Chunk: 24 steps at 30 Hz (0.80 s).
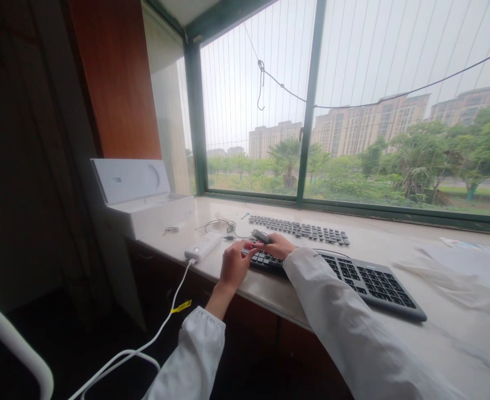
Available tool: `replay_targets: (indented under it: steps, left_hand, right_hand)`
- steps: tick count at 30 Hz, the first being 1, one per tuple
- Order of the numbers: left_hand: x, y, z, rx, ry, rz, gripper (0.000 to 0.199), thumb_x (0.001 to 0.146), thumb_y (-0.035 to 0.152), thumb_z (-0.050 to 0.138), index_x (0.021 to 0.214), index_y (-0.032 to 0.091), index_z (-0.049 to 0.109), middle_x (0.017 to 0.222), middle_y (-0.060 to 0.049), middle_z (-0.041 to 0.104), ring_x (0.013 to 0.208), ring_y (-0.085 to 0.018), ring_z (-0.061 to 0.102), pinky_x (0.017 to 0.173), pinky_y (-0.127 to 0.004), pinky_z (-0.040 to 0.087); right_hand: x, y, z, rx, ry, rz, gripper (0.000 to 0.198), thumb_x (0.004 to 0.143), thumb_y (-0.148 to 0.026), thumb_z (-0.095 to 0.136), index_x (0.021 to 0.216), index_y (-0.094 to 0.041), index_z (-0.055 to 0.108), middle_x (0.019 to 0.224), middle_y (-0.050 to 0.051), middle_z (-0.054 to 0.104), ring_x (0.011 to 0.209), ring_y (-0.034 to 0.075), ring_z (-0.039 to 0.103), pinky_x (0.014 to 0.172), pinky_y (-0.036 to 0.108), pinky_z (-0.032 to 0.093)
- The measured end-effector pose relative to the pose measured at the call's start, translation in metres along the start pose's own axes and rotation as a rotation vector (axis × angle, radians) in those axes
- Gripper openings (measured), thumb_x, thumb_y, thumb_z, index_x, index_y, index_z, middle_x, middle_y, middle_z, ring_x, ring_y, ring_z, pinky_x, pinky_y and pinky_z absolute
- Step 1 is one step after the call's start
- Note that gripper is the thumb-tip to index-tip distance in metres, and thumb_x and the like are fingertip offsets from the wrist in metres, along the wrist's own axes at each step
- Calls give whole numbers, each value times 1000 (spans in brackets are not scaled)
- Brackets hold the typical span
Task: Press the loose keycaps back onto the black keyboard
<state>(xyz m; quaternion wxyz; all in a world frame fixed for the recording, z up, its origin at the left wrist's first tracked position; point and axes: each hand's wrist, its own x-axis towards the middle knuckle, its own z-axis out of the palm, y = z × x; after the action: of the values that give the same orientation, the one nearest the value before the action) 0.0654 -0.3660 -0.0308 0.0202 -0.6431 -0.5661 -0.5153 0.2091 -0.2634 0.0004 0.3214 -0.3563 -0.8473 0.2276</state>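
A black keyboard lies at a slant along the front of the windowsill counter, its right part bare of most keycaps. My left hand is at its left end, thumb and fingers pinched together; what they hold, if anything, is too small to make out. Over the same end, my right hand is closed around a small dark grey object whose kind does not show, with its fingertips close to the left hand's. Behind the hands, loose dark keycaps are laid out in rows.
A white power strip with a white cable hanging off the edge sits left of my hands. Behind it lies a thin black cable. An open white box stands far left; crumpled plastic and papers lie right.
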Motion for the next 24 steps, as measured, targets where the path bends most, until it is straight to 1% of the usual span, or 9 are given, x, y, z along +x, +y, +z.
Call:
replay_targets:
  steps: [3,5,7,9,11,13,18,24]
  left_hand:
    - [-2,3,-2,-40,-12,-3,25,91,39,50,101,21,63,94,-2,69,47,-8,56,59,-24,46]
    - [-3,4,-2,-44,-14,-2,24,91,38,50,103,21,62,95,-2,69,44,-7,54,58,-24,46]
    - [-3,3,-2,-28,8,23,21,90,36,53,102,21,62,95,-3,69,49,-9,57,59,-24,47]
    - [-3,2,-1,-4,44,64,18,87,33,57,99,21,63,93,-3,68,59,-12,60,63,-25,48]
    - [-2,0,0,20,73,98,15,85,29,61,97,20,63,91,-3,67,68,-14,62,67,-26,48]
    - [-2,-1,0,42,82,116,14,83,26,64,95,20,63,88,-3,66,73,-15,62,68,-26,48]
    - [-2,-1,-1,67,81,120,15,80,25,67,93,20,63,86,-1,65,75,-16,61,70,-27,47]
    - [-2,-1,-1,73,82,101,17,79,23,67,96,20,62,88,-2,66,74,-16,63,72,-28,48]
  right_hand:
    - [0,-3,-5,-4,-127,43,46,73,-58,55,54,-16,58,46,-3,42,48,11,39,47,24,25]
    - [0,-5,-8,-2,-130,24,48,73,-60,54,56,-16,60,47,-4,41,50,11,39,48,24,25]
    - [-1,-5,-9,23,-149,4,46,72,-59,57,61,-15,65,50,-3,44,52,11,40,50,24,27]
    - [-1,-5,-10,41,-171,14,44,71,-57,59,68,-14,69,52,-3,47,54,11,42,51,24,29]
    - [-2,-5,-10,45,-173,37,42,71,-55,61,70,-14,71,53,-2,50,56,12,44,52,24,31]
    - [-2,-6,-10,54,-161,44,41,70,-55,63,70,-15,72,54,0,53,58,14,47,54,26,34]
    - [-3,-5,-11,77,-167,35,41,69,-55,66,77,-16,75,59,3,61,63,18,53,59,28,40]
    - [-1,-1,-9,51,-209,29,44,72,-57,62,83,-17,76,62,2,62,63,17,53,60,27,38]
